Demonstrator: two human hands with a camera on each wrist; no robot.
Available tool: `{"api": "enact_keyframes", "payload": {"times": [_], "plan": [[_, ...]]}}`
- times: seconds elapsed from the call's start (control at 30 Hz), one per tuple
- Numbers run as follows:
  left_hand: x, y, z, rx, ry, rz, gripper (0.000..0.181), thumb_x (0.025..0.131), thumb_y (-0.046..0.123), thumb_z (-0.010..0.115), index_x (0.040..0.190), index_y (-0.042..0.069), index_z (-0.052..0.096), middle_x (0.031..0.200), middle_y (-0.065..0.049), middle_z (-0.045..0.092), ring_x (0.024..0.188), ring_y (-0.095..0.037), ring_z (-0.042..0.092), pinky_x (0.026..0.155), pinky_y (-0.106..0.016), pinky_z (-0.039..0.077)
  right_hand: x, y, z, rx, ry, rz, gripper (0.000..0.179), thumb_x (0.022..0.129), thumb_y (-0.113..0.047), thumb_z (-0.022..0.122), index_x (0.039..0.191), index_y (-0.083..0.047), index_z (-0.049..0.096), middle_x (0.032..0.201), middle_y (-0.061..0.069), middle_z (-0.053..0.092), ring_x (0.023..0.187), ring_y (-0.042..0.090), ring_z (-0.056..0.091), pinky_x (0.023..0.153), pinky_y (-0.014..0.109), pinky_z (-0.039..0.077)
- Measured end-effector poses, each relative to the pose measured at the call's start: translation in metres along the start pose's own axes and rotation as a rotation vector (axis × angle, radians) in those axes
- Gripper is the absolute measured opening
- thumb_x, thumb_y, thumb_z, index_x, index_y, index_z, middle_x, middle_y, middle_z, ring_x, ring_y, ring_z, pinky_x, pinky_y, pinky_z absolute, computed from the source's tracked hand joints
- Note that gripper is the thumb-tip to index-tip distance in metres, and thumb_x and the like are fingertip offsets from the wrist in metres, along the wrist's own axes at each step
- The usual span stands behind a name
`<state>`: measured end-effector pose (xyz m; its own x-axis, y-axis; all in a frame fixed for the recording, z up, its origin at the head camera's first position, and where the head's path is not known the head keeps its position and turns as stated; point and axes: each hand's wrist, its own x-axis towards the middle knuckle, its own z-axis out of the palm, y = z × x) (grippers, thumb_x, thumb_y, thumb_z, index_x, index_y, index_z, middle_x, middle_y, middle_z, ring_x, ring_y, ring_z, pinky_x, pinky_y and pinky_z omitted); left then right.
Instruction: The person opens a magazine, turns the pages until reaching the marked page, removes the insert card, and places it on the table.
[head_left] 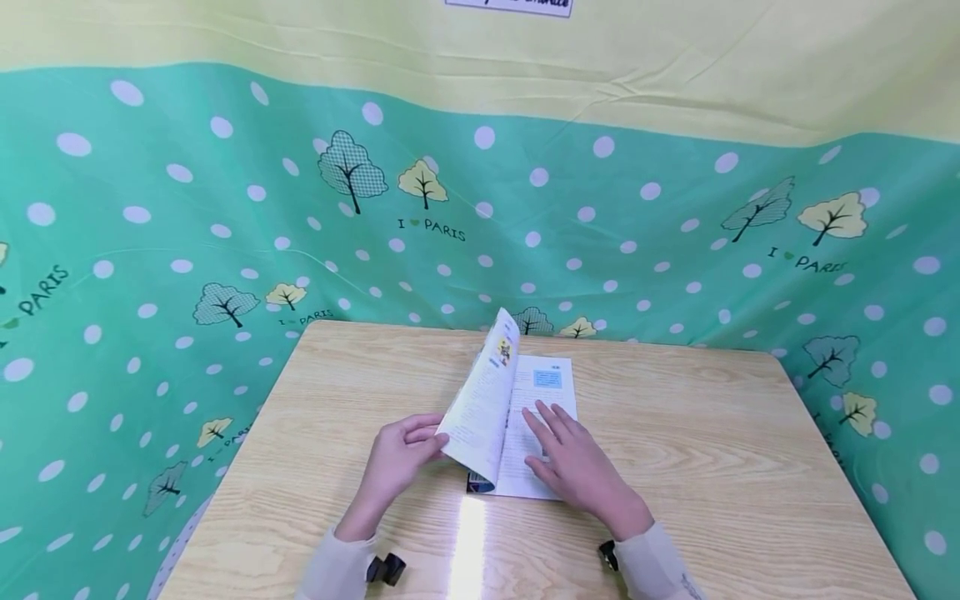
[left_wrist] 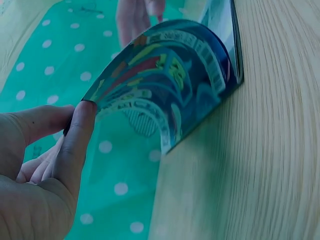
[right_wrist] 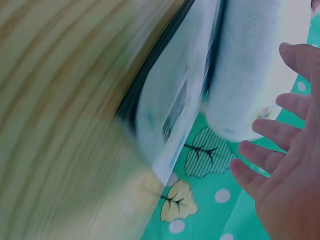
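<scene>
An open book (head_left: pixel 540 450) with printed white pages lies on the wooden table. Its left part, cover and pages together, is raised and curved in the head view. My left hand (head_left: pixel 402 454) pinches the outer edge of that raised part between thumb and fingers. In the left wrist view the dark, colourful cover (left_wrist: pixel 165 75) bends away from the pinching fingers (left_wrist: pixel 77 145). My right hand (head_left: pixel 577 458) is over the right-hand page with its fingers spread. The right wrist view shows those fingers (right_wrist: pixel 275 132) loosely extended, holding nothing.
The light wooden table (head_left: pixel 697 433) extends around the book on both sides. Behind it hangs a green and yellow cloth (head_left: pixel 600 208) with dots and trees. Dark wrist straps (head_left: pixel 386 569) sit by the sleeves, and a bright reflection lies on the near table surface.
</scene>
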<state>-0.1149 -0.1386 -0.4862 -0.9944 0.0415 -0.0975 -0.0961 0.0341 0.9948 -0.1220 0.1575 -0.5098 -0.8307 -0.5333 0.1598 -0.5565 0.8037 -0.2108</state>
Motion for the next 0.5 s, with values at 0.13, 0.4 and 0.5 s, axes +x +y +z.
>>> {"api": "enact_keyframes", "payload": {"times": [0.13,0.4,0.5], "plan": [[-0.006,0.001,-0.015,0.004,0.058,-0.025,0.035,0.086,-0.001,0.076,0.119,-0.008,0.066,0.096,-0.02,0.073,0.081,-0.03,0.073,0.079,-0.043,0.063,-0.009,0.008,0.0,-0.011,-0.034,0.06,0.074,0.098,-0.044,0.063,0.157,-0.011,0.033,0.16,0.018,0.029,0.145,0.04,0.028,0.117,0.057,0.033],[-0.016,-0.006,-0.044,0.058,0.14,-0.068,0.038,0.087,0.003,0.077,0.123,-0.005,0.065,0.099,-0.018,0.073,0.084,-0.032,0.073,0.08,-0.036,0.063,-0.023,0.016,-0.003,0.014,-0.129,0.133,0.084,0.09,-0.052,0.07,0.153,-0.006,0.038,0.159,0.02,0.03,0.144,0.042,0.029,0.116,0.06,0.033],[-0.019,-0.01,-0.054,0.086,0.159,-0.081,0.039,0.087,0.005,0.077,0.123,-0.004,0.065,0.098,-0.016,0.074,0.087,-0.035,0.072,0.08,-0.033,0.063,-0.027,0.018,-0.001,0.025,-0.17,0.147,0.088,0.087,-0.054,0.073,0.153,-0.006,0.039,0.158,0.02,0.032,0.143,0.042,0.03,0.115,0.06,0.034]]}}
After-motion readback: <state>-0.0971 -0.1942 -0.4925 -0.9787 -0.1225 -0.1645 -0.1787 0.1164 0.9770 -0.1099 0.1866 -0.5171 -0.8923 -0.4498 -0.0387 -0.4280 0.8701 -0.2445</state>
